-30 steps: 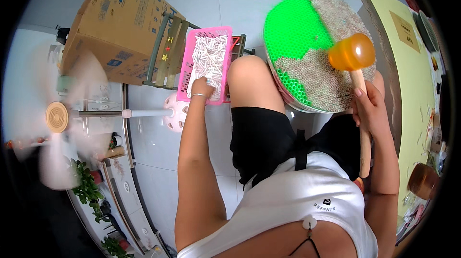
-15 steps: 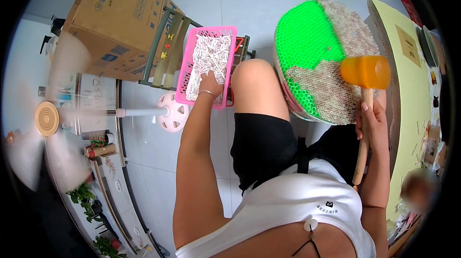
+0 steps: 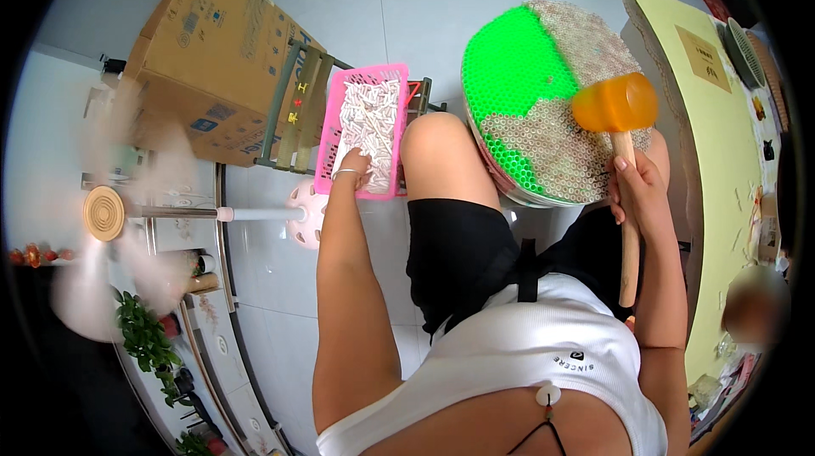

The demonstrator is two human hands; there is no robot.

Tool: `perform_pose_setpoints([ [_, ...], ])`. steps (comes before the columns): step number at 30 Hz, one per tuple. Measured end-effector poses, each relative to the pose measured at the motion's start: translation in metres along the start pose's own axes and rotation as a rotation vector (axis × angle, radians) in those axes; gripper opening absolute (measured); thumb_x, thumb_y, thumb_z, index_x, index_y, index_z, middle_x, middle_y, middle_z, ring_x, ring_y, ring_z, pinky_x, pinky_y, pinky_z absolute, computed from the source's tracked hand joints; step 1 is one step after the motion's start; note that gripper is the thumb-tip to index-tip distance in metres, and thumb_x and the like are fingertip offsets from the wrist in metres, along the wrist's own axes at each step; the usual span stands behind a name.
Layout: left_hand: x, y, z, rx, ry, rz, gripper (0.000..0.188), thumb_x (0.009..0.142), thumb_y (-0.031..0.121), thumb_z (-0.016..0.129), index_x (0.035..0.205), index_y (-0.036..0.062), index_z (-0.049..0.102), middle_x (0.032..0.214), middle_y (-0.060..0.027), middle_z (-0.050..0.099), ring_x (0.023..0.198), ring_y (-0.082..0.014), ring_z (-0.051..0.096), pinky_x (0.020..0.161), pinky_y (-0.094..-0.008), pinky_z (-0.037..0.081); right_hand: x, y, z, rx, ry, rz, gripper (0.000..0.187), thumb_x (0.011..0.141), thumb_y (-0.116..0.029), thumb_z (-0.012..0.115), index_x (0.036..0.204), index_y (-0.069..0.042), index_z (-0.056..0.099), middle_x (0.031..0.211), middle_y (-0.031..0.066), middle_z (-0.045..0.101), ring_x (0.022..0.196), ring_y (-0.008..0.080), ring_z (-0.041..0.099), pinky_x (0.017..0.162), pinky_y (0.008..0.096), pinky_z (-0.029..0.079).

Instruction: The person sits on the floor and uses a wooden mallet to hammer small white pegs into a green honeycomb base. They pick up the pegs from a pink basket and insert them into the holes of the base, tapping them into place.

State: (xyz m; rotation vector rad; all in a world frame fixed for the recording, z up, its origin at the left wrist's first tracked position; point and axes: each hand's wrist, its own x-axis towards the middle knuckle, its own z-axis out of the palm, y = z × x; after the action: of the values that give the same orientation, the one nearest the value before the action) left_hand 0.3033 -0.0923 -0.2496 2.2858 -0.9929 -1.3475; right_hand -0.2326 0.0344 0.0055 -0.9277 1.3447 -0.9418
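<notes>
My right hand (image 3: 643,188) is wrapped round the pale wooden handle of a mallet (image 3: 615,103). The mallet's amber-orange head hangs over the right part of a round, drum-like piece (image 3: 512,50). Its top is packed with bright green cells, and small beige tubes (image 3: 587,36) fill its far right and near areas. My left hand (image 3: 357,168) reaches into a pink plastic basket (image 3: 328,143) of short white rods (image 3: 369,112). Its fingers are curled at the near end of the pile. What they hold, if anything, is too small to make out.
The basket rests on a folding frame (image 3: 297,116) beside my left knee. A large cardboard box (image 3: 204,74) stands behind it. At far left a fan (image 3: 103,212) spins, its blades blurred. A yellow-topped table (image 3: 692,116) runs along the right, with odds and ends on it.
My left hand has drawn back toward the basket's near end, its fingers now curled in. The mallet stays in my right hand. The whole view has shifted a little.
</notes>
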Motion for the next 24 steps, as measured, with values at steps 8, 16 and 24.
perform_pose_setpoints([
  [8, -0.088, 0.056, -0.056, -0.689, -0.264, 0.079, 0.016, 0.096, 0.009, 0.06, 0.108, 0.0079, 0.05, 0.09, -0.0097, 0.056, 0.057, -0.0144, 0.049, 0.037, -0.02, 0.03, 0.0, 0.004, -0.004, 0.123, -0.018, 0.022, 0.028, 0.1, -0.032, 0.054, 0.097, -0.004, 0.051, 0.061, 0.0049, 0.048, 0.038, 0.0119, 0.043, 0.035, 0.0238, 0.037],
  [16, -0.189, 0.249, 0.009, -0.498, -0.62, 0.498, 0.012, 0.097, 0.013, 0.059, 0.106, 0.0067, 0.054, 0.088, -0.0063, 0.057, 0.06, -0.009, 0.047, 0.039, -0.0172, 0.029, 0.003, 0.005, -0.008, 0.184, -0.096, 0.0, 0.027, 0.1, -0.03, 0.052, 0.098, -0.004, 0.048, 0.065, 0.0038, 0.049, 0.041, 0.011, 0.045, 0.036, 0.0236, 0.039],
  [24, -0.237, 0.328, 0.105, 0.442, -0.34, 0.779, 0.027, 0.092, 0.013, 0.06, 0.115, -0.0014, 0.06, 0.08, -0.007, 0.062, 0.065, -0.0132, 0.06, 0.048, -0.0264, 0.048, 0.003, 0.002, -0.01, 0.218, -0.125, -0.005, 0.03, 0.1, -0.032, 0.054, 0.092, -0.005, 0.046, 0.06, 0.0026, 0.051, 0.039, 0.0115, 0.048, 0.037, 0.0251, 0.041],
])
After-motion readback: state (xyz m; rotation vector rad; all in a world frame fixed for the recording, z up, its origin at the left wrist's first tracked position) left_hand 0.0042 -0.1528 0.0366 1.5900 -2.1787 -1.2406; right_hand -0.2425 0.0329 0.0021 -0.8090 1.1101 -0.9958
